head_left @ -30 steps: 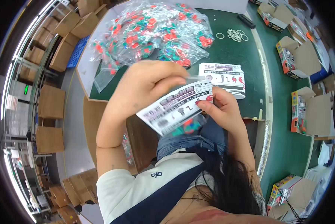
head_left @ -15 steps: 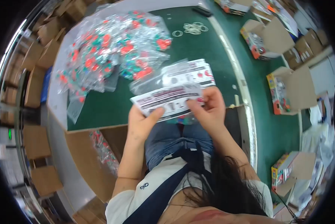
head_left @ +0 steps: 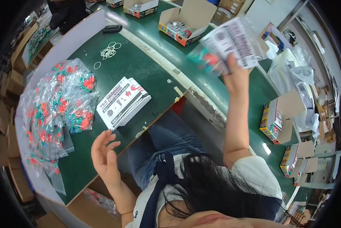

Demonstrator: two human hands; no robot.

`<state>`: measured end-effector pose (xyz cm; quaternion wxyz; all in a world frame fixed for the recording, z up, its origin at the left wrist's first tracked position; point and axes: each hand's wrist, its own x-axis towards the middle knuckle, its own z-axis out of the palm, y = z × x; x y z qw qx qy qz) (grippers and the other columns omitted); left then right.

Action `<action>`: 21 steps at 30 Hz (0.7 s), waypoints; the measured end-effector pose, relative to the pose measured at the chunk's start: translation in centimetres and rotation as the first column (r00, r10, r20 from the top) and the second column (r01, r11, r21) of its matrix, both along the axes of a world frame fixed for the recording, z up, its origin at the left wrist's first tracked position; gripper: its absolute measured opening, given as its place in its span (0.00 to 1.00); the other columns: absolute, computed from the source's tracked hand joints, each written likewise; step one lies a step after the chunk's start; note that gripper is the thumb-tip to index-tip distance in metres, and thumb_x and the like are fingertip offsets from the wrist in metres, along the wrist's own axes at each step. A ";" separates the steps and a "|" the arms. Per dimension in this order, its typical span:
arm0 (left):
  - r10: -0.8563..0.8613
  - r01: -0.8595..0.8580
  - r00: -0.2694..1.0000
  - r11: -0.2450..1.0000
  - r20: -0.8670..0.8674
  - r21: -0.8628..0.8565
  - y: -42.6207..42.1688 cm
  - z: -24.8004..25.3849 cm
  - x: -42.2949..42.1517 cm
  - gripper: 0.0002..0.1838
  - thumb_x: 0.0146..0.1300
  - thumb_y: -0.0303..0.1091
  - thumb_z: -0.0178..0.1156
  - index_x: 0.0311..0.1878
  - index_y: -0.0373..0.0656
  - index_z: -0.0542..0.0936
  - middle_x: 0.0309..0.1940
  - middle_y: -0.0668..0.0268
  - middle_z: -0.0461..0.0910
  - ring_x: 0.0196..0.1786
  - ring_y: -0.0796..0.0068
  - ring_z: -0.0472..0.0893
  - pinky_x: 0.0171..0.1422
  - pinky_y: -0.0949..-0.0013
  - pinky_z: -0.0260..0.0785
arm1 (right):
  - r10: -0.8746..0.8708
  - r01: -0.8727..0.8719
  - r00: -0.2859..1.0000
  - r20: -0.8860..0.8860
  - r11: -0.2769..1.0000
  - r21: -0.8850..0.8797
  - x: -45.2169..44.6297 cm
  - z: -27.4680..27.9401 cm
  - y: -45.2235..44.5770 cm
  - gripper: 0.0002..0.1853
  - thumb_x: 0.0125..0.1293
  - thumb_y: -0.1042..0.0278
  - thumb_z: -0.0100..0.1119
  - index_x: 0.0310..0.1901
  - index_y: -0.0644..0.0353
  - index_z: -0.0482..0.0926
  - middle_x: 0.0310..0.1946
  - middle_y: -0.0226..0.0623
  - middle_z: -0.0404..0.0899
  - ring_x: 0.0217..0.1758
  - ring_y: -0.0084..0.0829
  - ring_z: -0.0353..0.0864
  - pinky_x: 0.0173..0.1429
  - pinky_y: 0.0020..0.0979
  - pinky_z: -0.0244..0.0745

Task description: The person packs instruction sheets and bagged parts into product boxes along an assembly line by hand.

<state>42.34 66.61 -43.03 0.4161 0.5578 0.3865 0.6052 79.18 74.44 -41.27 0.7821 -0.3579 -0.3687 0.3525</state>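
Out over the green belt at the upper right, my right hand (head_left: 237, 76) grips a clear plastic bag (head_left: 210, 59) of red and green parts together with a printed leaflet (head_left: 233, 40). The leaflet lies flat against or inside the bag; I cannot tell which. My left hand (head_left: 106, 159) is held over the table's front edge, fingers apart, with nothing in it. Just beyond its fingertips sits a stack of printed leaflets (head_left: 123, 100) on the green tabletop (head_left: 140, 64). A large heap of clear bags (head_left: 60, 110) with red and green parts lies left of the stack.
Several open cartons stand along the belt, among them a carton (head_left: 183, 28) at the top and a carton (head_left: 275, 121) at the right. Rubber bands (head_left: 109, 50) and a black object (head_left: 112, 29) lie at the table's far end. A raised metal rail (head_left: 170, 68) separates table and belt.
My right hand has swung from over my lap out to the belt, carrying bag and leaflet. My left hand has let go and moved left. The view has turned right.
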 end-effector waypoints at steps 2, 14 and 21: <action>-0.010 0.010 1.000 1.000 0.007 -0.014 0.1 -0.5 -0.3 0.21 0.60 0.31 0.50 0.55 0.31 0.65 0.50 0.53 0.70 0.47 0.68 0.73 0.48 0.67 0.68 | -0.143 0.143 0.990 -0.006 0.990 -0.001 7.5 -2.0 1.5 0.16 0.62 0.72 0.52 0.51 0.64 0.67 0.47 0.40 0.73 0.48 0.36 0.76 0.44 0.36 0.80; -0.095 0.093 0.995 0.991 -0.026 -0.096 0.1 -1.3 1.3 0.20 0.61 0.29 0.47 0.55 0.31 0.64 0.48 0.53 0.72 0.46 0.70 0.74 0.50 0.69 0.67 | -0.358 0.469 0.876 0.324 0.788 -0.398 16.4 -10.6 4.3 0.18 0.58 0.75 0.55 0.51 0.64 0.68 0.43 0.38 0.75 0.42 0.28 0.77 0.40 0.28 0.74; -0.096 0.089 0.994 0.988 -0.049 -0.127 0.8 -1.6 2.3 0.20 0.61 0.29 0.47 0.55 0.31 0.64 0.47 0.54 0.72 0.45 0.71 0.74 0.50 0.70 0.66 | -0.489 0.784 0.525 0.697 0.597 -0.171 15.8 -10.5 4.2 0.27 0.53 0.74 0.59 0.56 0.65 0.63 0.49 0.44 0.71 0.50 0.36 0.72 0.54 0.35 0.66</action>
